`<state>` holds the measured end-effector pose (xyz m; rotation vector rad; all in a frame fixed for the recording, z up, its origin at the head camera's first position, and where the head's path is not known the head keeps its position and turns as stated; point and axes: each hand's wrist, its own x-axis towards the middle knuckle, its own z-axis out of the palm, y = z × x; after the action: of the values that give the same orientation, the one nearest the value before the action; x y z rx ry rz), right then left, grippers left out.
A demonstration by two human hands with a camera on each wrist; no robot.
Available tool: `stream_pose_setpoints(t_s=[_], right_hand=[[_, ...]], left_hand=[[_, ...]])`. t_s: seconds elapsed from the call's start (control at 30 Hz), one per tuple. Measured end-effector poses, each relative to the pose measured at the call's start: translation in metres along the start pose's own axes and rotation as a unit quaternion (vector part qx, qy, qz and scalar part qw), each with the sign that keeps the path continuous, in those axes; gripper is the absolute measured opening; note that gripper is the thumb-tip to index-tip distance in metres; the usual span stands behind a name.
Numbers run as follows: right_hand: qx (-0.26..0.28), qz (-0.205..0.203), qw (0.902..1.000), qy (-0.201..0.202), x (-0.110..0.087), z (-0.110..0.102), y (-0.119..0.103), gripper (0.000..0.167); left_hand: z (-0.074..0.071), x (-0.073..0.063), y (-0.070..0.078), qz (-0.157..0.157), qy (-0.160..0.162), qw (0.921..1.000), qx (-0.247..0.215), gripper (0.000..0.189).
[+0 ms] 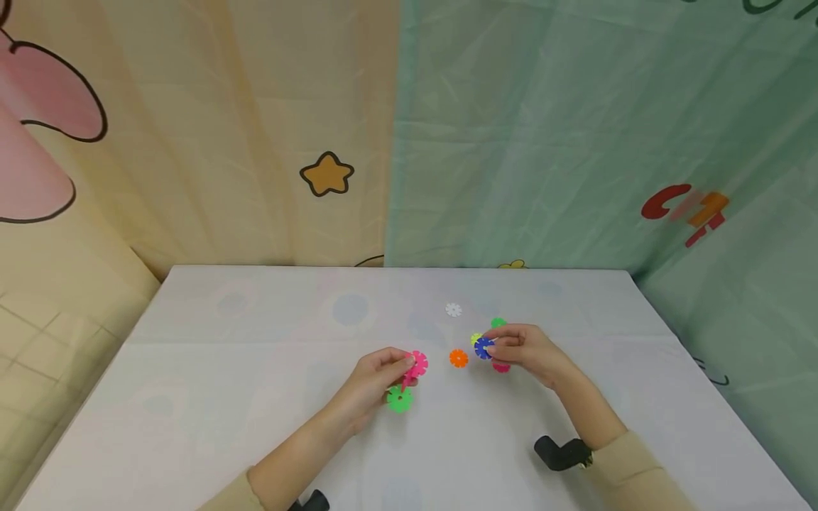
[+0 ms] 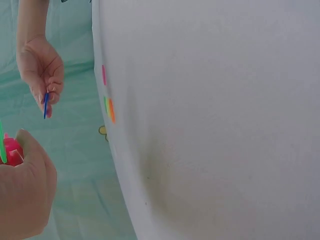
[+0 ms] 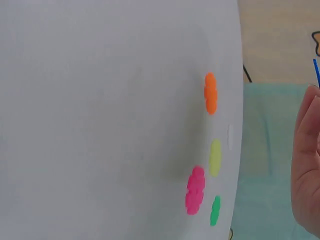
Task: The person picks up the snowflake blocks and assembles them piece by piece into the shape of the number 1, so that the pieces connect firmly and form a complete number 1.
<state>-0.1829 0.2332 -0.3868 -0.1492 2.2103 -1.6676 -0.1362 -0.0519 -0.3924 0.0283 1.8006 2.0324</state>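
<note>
My left hand (image 1: 371, 387) pinches a pink notched disc (image 1: 419, 363), a small flower-shaped interlocking piece. A green notched disc (image 1: 400, 399) hangs below it, with more pink between the two; the joint is partly hidden by my fingers. In the left wrist view this cluster of pink (image 2: 13, 150) and green shows at the left edge. My right hand (image 1: 530, 351) holds a blue notched disc (image 1: 483, 348) between thumb and fingertips, raised above the table. It appears edge-on in the left wrist view, and just a sliver shows in the right wrist view.
On the white-covered table (image 1: 243, 411) lie an orange disc (image 1: 458, 358), a white disc (image 1: 453, 309), a yellow disc (image 3: 215, 157), a pink disc (image 3: 195, 190) and a green disc (image 3: 215, 210). Printed curtains (image 1: 575, 142) hang behind the table. Black wrist mounts (image 1: 562, 453) extend beneath the forearms.
</note>
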Motion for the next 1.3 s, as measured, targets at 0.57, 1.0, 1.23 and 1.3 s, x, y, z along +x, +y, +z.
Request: stream_pose_setpoints(t_s=[0.57,1.0,1.23,1.3], right_hand=[[0.025,-0.069,0.9962,-0.046,0.004,0.056,-0.032,0.026],[0.043,-0.078,0.9938,-0.066,0.007,0.065,-0.04,0.024],[0.046,-0.077,0.9933,-0.072,0.008,0.068,-0.041,0.022],[0.048,-0.079,0.9929,-0.074,0.009,0.069,-0.041,0.022]], left_hand=[[0.007,-0.002,-0.001,0.01,-0.006,0.9999,-0.007,0.03],[0.009,-0.003,0.002,0.015,-0.021,0.9995,-0.016,0.029],[0.008,-0.004,0.003,0.017,-0.029,0.999,-0.029,0.029],[0.009,-0.004,0.002,0.015,-0.03,0.9989,-0.032,0.028]])
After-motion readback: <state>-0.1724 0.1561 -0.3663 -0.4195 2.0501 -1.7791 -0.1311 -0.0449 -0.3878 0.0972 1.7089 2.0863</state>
